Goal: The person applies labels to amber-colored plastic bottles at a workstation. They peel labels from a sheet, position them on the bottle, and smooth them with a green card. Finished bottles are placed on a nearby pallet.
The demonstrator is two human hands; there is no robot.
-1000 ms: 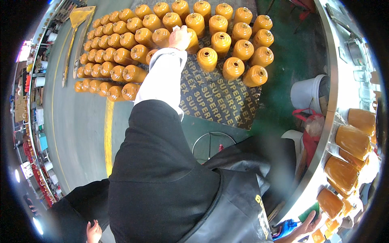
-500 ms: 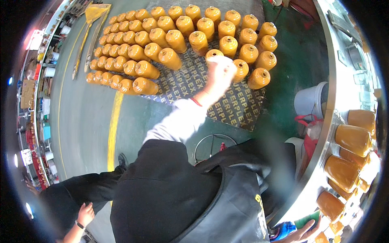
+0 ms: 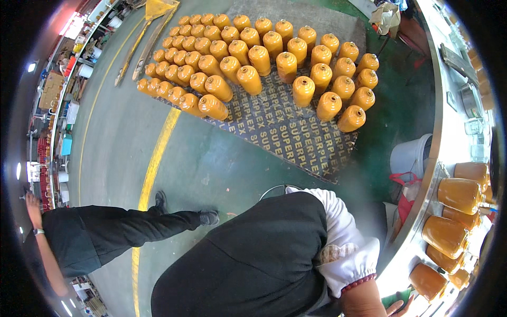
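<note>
At near right, the right hand (image 3: 400,308) touches a green pad (image 3: 397,298) beside amber vessels (image 3: 428,281) (whether it clasps the pad cannot be told); the left hand's grip is out of view.

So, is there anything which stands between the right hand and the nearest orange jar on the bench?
Nothing visible clearly blocks the way. The right hand, partly cut off by the picture's lower edge, has a green pad at its fingers; the nearest orange jar is just beyond.
</note>
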